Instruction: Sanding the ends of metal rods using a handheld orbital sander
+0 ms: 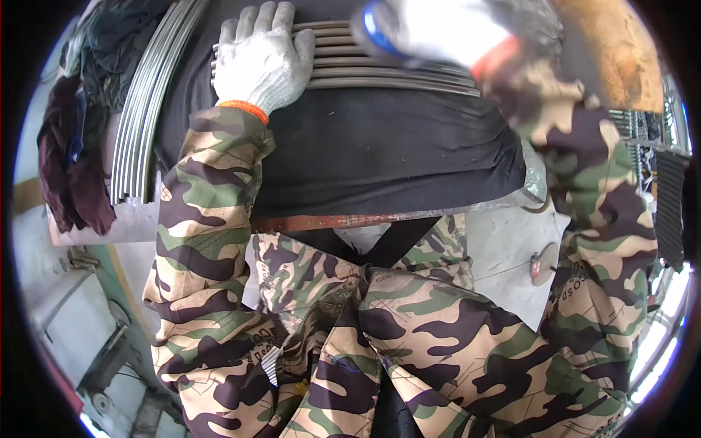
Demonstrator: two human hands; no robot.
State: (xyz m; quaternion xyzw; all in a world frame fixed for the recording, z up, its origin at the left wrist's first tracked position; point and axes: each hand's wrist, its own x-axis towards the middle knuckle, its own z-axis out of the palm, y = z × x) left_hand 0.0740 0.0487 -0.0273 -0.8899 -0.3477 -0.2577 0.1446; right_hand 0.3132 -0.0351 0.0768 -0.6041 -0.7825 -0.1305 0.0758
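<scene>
My left hand [263,62], in a white knit glove with grey fingers and an orange cuff, lies flat with fingers out. It presses on the left ends of several grey metal rods [394,77], laid side by side on a black cloth [387,150]. My right hand [453,33], also gloved, is smeared by motion above the right part of these rods. At its left side shows a blurred dark thing with a blue curved edge [380,29]. It appears to be in that hand, but its kind cannot be made out.
More long shiny rods [146,109] lie in a bundle to the left. Beyond them is a heap of dark cloth [73,160]. A worn tan board [613,51] sits at the far right. The table's front edge [343,221] runs close to my lap.
</scene>
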